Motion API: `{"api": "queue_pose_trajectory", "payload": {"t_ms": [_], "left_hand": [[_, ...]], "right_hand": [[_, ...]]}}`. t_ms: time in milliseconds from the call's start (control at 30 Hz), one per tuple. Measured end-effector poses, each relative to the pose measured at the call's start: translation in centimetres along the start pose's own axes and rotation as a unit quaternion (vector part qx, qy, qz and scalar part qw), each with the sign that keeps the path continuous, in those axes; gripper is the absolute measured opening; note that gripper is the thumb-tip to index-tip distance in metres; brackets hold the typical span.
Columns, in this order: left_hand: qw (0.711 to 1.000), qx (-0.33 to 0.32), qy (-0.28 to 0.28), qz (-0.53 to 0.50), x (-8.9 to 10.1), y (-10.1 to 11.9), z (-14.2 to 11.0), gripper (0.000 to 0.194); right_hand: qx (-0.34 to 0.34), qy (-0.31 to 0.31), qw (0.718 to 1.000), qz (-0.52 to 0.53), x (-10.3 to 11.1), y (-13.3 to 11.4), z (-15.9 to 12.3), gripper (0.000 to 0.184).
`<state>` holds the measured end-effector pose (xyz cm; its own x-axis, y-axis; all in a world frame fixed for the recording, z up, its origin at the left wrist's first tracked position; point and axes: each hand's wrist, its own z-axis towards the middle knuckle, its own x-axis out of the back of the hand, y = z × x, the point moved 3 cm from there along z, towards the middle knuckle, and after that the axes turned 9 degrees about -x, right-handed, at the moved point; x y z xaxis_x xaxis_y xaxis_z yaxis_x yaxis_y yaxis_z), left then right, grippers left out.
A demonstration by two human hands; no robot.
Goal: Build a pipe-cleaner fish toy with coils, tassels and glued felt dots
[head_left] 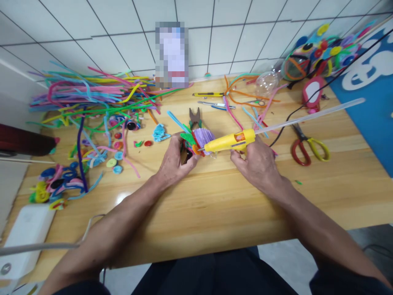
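Note:
My left hand point(176, 159) is closed around a small pipe-cleaner figure point(204, 137) with purple, green, red and orange parts. In my right hand point(256, 162) is a yellow hot glue gun point(231, 140), with a long clear glue stick point(319, 114) sticking out of its back. The gun's nozzle points left and meets the orange part of the figure, or lies just in front of it; I cannot tell which. Just behind the figure lie pliers point(195, 118) with green handles. A light blue pipe-cleaner piece point(160, 132) rests left of the figure.
Many pipe cleaners point(92, 92) are heaped at the back left. Scissors point(307, 145) lie right of my right hand, near a black cord point(294, 116). A yellow utility knife point(208, 94) lies at the back. A white box-shaped device point(27, 237) stands at the front left.

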<state>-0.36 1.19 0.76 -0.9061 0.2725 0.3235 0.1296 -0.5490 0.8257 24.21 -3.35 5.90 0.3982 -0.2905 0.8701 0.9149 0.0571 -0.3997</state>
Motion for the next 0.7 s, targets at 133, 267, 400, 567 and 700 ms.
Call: {"api": "queue_pose_trajectory", "payload": {"t_ms": [133,267,400,567,700], "left_hand": [[1.000,0.001,-0.009,0.015,0.04,0.06,0.00,0.054],[1.000,0.004,-0.006,0.012,0.08,0.11,0.07,0.055],[1.000,0.007,-0.003,0.003,0.07,0.04,0.09,0.057],[1.000,0.010,0.002,-0.009,0.05,0.00,0.10,0.057],[1.000,0.024,0.006,-0.017,0.05,0.01,0.08,0.057]], "right_hand": [[0.006,0.004,1.000,-0.002,-0.03,0.13,-0.01,0.016],[0.005,0.004,1.000,0.003,0.05,0.14,0.00,0.018],[-0.004,-0.002,1.000,0.003,0.15,0.18,-0.01,0.017],[-0.006,-0.005,1.000,0.002,0.05,0.11,-0.09,0.020],[-0.028,-0.010,0.999,0.038,0.61,-0.22,0.15,0.016]]}}
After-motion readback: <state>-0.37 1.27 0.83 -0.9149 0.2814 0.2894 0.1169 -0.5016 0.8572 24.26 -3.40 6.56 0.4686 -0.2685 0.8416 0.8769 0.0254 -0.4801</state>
